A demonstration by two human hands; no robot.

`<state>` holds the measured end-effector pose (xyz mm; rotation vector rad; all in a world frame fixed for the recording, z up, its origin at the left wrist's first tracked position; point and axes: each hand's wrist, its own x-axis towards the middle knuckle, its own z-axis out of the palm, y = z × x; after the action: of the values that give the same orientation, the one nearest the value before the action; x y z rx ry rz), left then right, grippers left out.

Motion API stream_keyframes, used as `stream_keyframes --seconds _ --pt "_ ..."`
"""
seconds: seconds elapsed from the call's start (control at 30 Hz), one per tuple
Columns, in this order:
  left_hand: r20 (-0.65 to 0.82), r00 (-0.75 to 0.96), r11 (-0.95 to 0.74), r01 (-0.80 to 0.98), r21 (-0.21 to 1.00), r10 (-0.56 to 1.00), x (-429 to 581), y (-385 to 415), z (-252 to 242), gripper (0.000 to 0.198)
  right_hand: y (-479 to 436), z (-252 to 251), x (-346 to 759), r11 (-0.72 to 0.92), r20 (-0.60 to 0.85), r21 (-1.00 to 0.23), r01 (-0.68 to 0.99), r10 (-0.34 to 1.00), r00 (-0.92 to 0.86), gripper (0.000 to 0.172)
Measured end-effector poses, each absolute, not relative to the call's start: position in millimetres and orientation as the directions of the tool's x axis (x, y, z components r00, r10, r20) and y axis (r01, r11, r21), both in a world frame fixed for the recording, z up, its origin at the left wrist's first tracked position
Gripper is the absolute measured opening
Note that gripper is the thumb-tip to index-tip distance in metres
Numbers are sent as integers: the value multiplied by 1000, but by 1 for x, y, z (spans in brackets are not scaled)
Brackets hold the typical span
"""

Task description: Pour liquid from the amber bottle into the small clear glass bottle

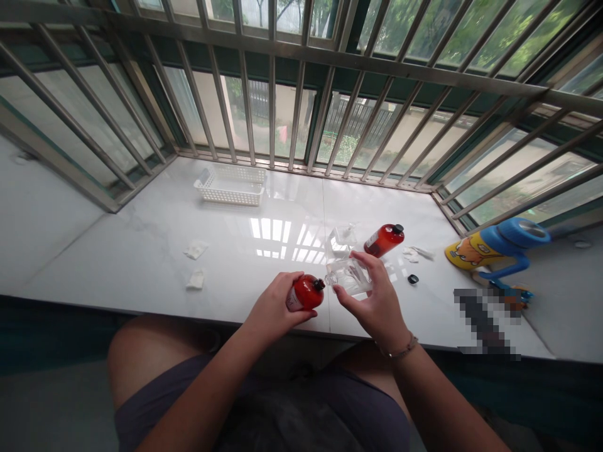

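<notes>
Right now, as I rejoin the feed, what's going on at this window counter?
A seated person holds a red bottle with a black cap in the left hand and a clear bottle in the right hand, with the two bottles' ends close together over a white marble counter. A second red bottle and a clear container lie just beyond them, with a white plastic basket farther back by the window bars.

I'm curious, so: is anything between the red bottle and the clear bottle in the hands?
Nothing visible: the red bottle in the left hand points its dark cap at the clear bottle in the right hand.
</notes>
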<state>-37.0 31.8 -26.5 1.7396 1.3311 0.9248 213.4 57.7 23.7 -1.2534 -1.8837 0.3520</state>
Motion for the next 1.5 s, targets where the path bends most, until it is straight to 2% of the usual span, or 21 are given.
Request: stream_keyframes --seconds 1.03,1.5 --pt "89 191 -166 433 886 978 -38 31 -28 78 57 33 210 557 571 -518 649 790 -222 68" --pt "102 186 -174 430 886 977 -39 30 -29 77 56 28 207 546 542 -598 587 815 -206 67"
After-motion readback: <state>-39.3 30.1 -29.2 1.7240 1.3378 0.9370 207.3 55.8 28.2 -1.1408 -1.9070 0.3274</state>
